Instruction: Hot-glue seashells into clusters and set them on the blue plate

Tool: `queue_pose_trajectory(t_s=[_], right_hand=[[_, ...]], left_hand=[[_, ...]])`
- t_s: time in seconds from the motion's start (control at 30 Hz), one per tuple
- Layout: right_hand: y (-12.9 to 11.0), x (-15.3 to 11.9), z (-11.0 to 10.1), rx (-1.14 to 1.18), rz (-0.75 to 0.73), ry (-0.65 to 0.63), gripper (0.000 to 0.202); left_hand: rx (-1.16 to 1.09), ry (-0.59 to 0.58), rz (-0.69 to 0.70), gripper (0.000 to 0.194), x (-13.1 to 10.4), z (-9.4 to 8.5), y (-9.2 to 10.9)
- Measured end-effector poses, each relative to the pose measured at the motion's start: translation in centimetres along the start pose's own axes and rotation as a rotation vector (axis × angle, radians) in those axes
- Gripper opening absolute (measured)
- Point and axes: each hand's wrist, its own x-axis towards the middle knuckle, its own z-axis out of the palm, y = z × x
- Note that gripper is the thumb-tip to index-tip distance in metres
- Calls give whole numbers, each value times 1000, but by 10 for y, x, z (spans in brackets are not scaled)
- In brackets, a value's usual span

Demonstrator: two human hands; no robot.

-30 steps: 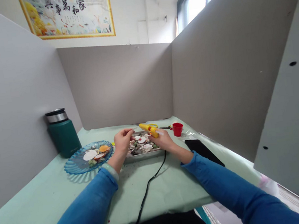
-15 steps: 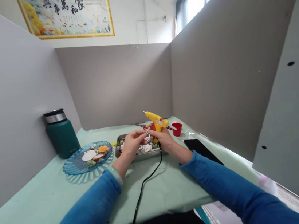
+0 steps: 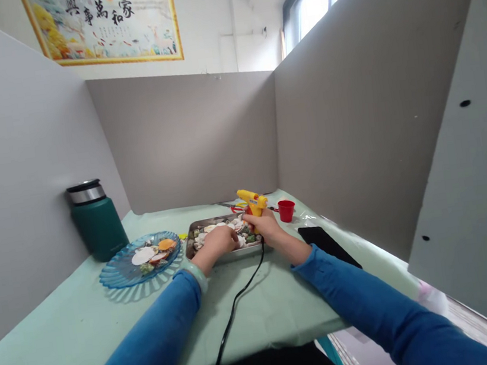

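My right hand [image 3: 265,226] is wrapped round the handle of a yellow hot glue gun [image 3: 252,199], whose nozzle points to the left. A black cord [image 3: 240,293] runs from its base down over the table edge. My left hand [image 3: 219,242] reaches into a metal tray [image 3: 224,258] filled with seashells [image 3: 209,229], its fingers curled downward among them. The fingertips are partly hidden, and I cannot make out what they hold. Left of the tray, a blue scalloped plate [image 3: 114,274] bears a white disc, an orange shell and several other shells.
A green bottle [image 3: 99,225] stands behind the plate. Right of the glue gun are a red cup [image 3: 286,210] and a black phone-like slab [image 3: 329,246]. Scissors with red handles [image 3: 237,209] lie behind the tray. Grey partitions [image 3: 192,135] enclose the table.
My left hand has moved away from the right hand, down into the shells. A small pale piece between the hands no longer shows there. The glue gun has dropped slightly and turned.
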Motion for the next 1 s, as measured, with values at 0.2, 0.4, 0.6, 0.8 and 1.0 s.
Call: queue_pose_trajectory(t_s=[0.2, 0.4, 0.6, 0.8, 1.0], right_hand=[[5, 2, 0, -14, -15, -13, 21], [6, 2, -1, -27, -20, -24, 20], [3, 1, -1, -3, 0, -32, 22], [1, -2, 0, -25, -18, -66, 25], [2, -1, 0, -67, -44, -142, 25]], left_hand=[[-42, -5, 51, 21, 3, 2, -4], [-123, 6, 45, 27, 3, 3, -9], [-226, -9, -45, 17, -1, -5, -2], [-939, 5, -262, 29, -7, -14, 4], [-1110, 69, -325, 24, -8, -16, 8]])
